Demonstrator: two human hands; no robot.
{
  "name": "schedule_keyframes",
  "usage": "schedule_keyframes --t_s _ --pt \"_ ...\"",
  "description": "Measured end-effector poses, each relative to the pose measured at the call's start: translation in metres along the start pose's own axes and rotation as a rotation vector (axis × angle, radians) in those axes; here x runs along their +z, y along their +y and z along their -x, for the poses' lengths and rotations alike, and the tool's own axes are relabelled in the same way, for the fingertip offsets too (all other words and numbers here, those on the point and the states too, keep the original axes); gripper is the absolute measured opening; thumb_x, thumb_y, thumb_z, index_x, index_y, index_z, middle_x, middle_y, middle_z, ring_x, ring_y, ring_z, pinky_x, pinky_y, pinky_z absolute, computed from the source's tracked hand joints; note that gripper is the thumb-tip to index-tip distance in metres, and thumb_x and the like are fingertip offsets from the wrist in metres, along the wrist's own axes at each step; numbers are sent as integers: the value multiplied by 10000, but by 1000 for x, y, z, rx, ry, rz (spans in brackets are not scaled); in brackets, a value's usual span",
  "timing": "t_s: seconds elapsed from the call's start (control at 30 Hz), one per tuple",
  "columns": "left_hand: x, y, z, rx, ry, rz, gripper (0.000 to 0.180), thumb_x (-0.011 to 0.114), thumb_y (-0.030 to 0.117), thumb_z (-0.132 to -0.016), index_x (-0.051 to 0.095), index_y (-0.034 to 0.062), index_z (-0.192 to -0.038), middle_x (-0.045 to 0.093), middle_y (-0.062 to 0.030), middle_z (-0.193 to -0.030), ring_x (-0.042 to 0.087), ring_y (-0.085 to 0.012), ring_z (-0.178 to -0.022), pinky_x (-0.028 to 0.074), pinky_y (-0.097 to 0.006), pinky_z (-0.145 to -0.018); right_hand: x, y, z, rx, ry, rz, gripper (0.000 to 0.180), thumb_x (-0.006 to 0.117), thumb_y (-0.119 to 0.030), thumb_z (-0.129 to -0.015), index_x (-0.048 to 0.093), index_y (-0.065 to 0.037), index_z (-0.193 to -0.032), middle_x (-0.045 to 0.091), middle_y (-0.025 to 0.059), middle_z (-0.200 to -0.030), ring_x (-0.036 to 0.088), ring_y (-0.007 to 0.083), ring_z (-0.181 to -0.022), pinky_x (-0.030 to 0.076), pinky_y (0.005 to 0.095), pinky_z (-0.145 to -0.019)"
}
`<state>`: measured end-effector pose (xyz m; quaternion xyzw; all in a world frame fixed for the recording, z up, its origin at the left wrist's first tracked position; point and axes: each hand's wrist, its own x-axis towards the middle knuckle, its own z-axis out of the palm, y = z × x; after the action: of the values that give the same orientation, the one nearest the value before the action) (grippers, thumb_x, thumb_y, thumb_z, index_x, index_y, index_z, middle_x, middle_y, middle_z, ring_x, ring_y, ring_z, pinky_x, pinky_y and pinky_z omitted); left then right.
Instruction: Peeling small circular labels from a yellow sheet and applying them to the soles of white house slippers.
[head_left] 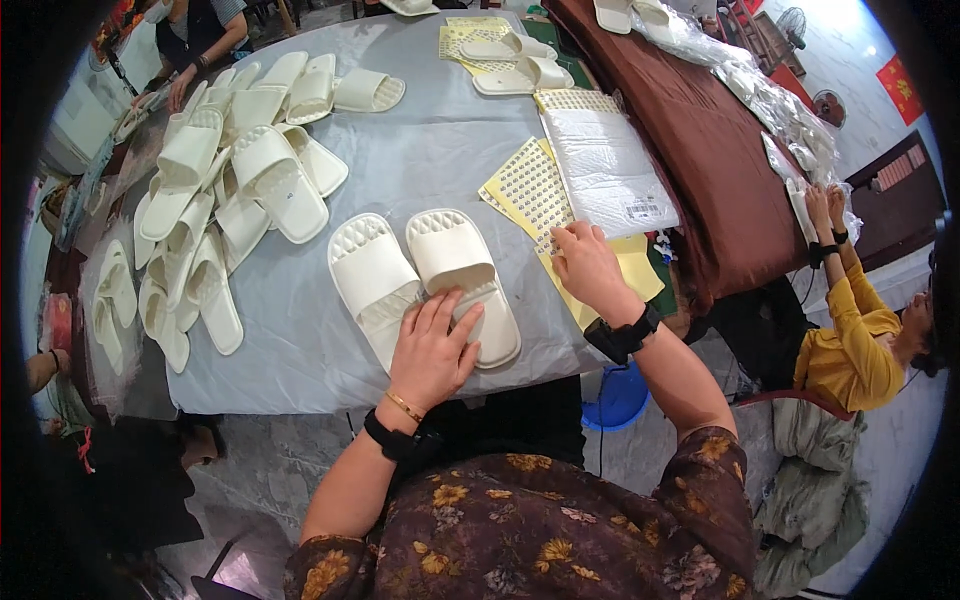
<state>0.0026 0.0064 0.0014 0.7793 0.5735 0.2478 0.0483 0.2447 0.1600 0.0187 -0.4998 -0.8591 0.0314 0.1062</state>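
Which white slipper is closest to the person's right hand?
The right slipper of the two by the left hand; its mate and the other slippers lie farther off.

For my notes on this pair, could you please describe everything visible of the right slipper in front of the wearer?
The off-white slipper looks like smooth foam, with a broad band and rounded ends. Its open toe, pointing away from the person, has a quilted surface. It lies sole-down on the grey-covered table, right of a similar slipper. Fingers of the left hand lie over its insole and band edge.
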Motion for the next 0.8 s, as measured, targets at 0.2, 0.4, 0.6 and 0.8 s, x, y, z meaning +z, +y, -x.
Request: schedule_keyframes --t_s 0.2,0.4,0.6,0.8 --pt "0 0 0 7 -2 -16 482 645 262 -843 584 161 -1310 487 -126 -1399 436 -305 -1316 325 -479 -1098 -1 -17 -23 -93 54 -171 331 645 -118 -841 633 -95 -1171 606 160 -1064 571 360 -1016 490 442 -869" --pt "0 2 0 -27 -23 -33 477 648 270 -841 589 163 -1303 490 -125 -1397 433 -300 -1319 326 -478 -1097 15 -33 -57 -140 8 -97 301 618 -130 -857 638 -98 -1155 595 183 -1064 587 364 -1004 518 449 -833" --pt "0 1 0 -8 -9 -24 468 642 276 -850 594 162 -1301 489 -129 -1408 434 -298 -1318 328 -477 -1094 21 -40 -62 -214 -104 -1 239 594 -106 -844 650 -84 -1075 589 189 -1066 587 374 -1017 525 454 -834" --pt "-1 2 0 -6 0 -31 461 646 274 -850 602 151 -1292 511 -133 -1390 453 -278 -1305 336 -447 -1096 20 -43 -65 -202 -6 -63 228 598 -115 -836 651 -65 -1052 591 182 -1061 583 372 -1012 518 449 -849"
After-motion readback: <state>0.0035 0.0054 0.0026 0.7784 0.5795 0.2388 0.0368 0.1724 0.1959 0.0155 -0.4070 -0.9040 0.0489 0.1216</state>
